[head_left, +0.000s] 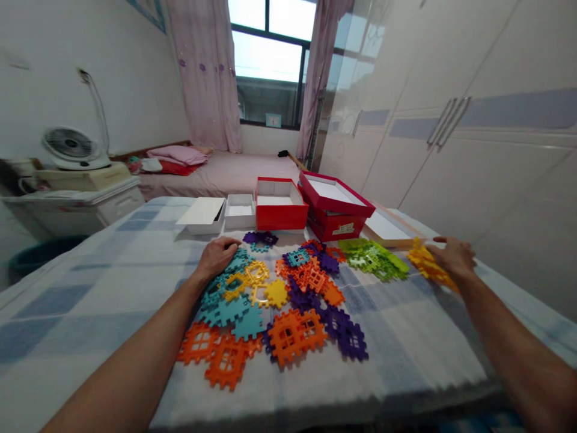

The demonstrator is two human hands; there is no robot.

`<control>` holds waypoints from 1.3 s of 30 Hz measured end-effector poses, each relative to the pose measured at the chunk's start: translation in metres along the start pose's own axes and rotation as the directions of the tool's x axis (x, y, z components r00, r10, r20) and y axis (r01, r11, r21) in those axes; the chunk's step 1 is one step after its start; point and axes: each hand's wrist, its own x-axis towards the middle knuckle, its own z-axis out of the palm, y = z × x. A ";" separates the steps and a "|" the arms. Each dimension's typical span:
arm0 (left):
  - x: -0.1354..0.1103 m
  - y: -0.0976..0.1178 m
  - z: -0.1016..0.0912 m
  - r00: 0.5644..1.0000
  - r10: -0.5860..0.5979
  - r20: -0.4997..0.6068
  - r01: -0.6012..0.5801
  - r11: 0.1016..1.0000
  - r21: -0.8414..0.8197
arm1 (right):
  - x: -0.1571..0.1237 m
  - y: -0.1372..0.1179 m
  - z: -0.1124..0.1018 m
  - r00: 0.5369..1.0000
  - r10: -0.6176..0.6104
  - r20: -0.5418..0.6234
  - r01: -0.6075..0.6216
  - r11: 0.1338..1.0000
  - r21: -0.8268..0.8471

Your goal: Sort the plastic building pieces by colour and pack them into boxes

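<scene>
Interlocking plastic building tiles lie in colour groups on the cloth. My left hand (219,257) is at the upper left edge of the teal tiles (247,323), its fingers curled together; whatever they hold is hidden. My right hand (452,257) closes on the yellow tiles (428,264) at the far right, with some fingers hidden. Loose yellow tiles (276,293) lie on the teal ones. Orange tiles (297,335) and purple tiles (349,337) overlap in the middle and front. Light green tiles (374,260) are heaped left of my right hand.
Behind the tiles stand a white box (240,211), a white box with its lid askew (202,213), a red open box (282,216) and a dark red box (336,225) with a tray-like lid on top. A checked cloth (117,282) covers the surface. A wardrobe (496,168) rises at right.
</scene>
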 end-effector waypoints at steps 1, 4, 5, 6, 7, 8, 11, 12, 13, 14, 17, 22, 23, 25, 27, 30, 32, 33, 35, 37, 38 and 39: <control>0.000 0.001 0.000 1.000 0.003 0.003 -0.003 1.000 -0.004 | -0.005 -0.012 0.000 1.000 -0.007 0.014 0.007 1.000 0.000; -0.001 0.003 0.000 1.000 -0.013 0.002 0.013 1.000 -0.010 | -0.036 -0.066 -0.001 0.970 -0.184 0.160 0.150 0.968 0.203; -0.001 0.004 0.000 1.000 -0.017 0.001 0.017 1.000 -0.015 | -0.050 -0.088 -0.002 0.939 -0.267 0.216 0.191 0.929 0.318; -0.001 0.004 0.000 1.000 -0.019 -0.001 0.019 1.000 -0.021 | -0.067 -0.110 -0.003 0.900 -0.351 0.259 0.230 0.886 0.402; -0.001 0.004 0.000 1.000 -0.018 -0.001 0.018 1.000 -0.026 | -0.084 -0.132 -0.004 0.841 -0.454 0.295 0.287 0.836 0.467; -0.001 0.004 0.000 1.000 -0.017 -0.001 0.017 0.999 -0.028 | -0.102 -0.154 -0.006 0.765 -0.560 0.319 0.348 0.776 0.526; -0.001 0.003 0.001 1.000 -0.014 -0.004 0.014 1.000 -0.027 | -0.149 -0.206 -0.007 0.479 -0.813 0.330 0.536 0.569 0.624; -0.001 0.002 0.001 1.000 -0.013 -0.005 0.013 1.000 -0.026 | -0.161 -0.219 -0.005 0.389 -0.864 0.320 0.597 0.501 0.627; -0.001 0.002 0.002 1.000 -0.011 -0.006 0.011 1.000 -0.026 | -0.171 -0.228 -0.003 0.309 -0.895 0.321 0.653 0.445 0.614; -0.001 0.001 0.002 1.000 -0.009 -0.007 0.009 1.000 -0.026 | -0.178 -0.236 0.000 0.244 -0.911 0.333 0.701 0.403 0.588; 0.000 0.000 0.003 1.000 -0.003 -0.012 0.003 1.000 -0.029 | -0.190 -0.246 0.011 0.132 -0.902 0.412 0.789 0.347 0.507; 0.001 0.000 0.005 1.000 -0.008 -0.015 0.007 0.999 -0.038 | -0.188 -0.245 0.017 0.160 -0.875 0.456 0.758 0.405 0.511; 0.001 0.000 0.005 1.000 -0.010 -0.014 0.010 0.999 -0.039 | -0.186 -0.246 0.016 0.178 -0.870 0.459 0.739 0.426 0.522; 0.001 0.001 0.005 1.000 -0.016 -0.011 0.015 0.999 -0.042 | -0.182 -0.251 0.016 0.207 -0.861 0.465 0.695 0.464 0.549; 0.001 0.001 0.004 1.000 -0.019 -0.009 0.018 0.999 -0.042 | -0.179 -0.261 0.019 0.254 -0.846 0.468 0.660 0.506 0.556; 0.000 0.003 0.003 1.000 -0.016 -0.010 0.016 0.999 -0.037 | -0.176 -0.280 0.029 0.302 -0.820 0.486 0.630 0.554 0.543; -0.001 0.004 0.003 1.000 -0.014 -0.010 0.014 0.999 -0.031 | -0.176 -0.292 0.037 0.282 -0.804 0.524 0.622 0.569 0.538; -0.001 0.004 0.003 1.000 -0.015 -0.011 0.015 0.999 -0.029 | -0.178 -0.296 0.041 0.262 -0.796 0.545 0.625 0.571 0.533; -0.002 0.005 0.002 1.000 -0.018 -0.012 0.017 1.000 -0.025 | -0.180 -0.301 0.047 0.234 -0.787 0.571 0.637 0.568 0.522; -0.002 0.005 0.002 1.000 -0.019 -0.013 0.018 1.000 -0.025 | -0.183 -0.301 0.051 0.231 -0.786 0.573 0.648 0.564 0.512; -0.002 0.005 0.002 1.000 -0.018 -0.013 0.018 0.999 -0.026 | -0.184 -0.301 0.052 0.238 -0.786 0.571 0.648 0.566 0.509; -0.002 0.005 0.002 1.000 -0.018 -0.013 0.017 0.999 -0.028 | -0.184 -0.300 0.053 0.251 -0.787 0.564 0.646 0.570 0.508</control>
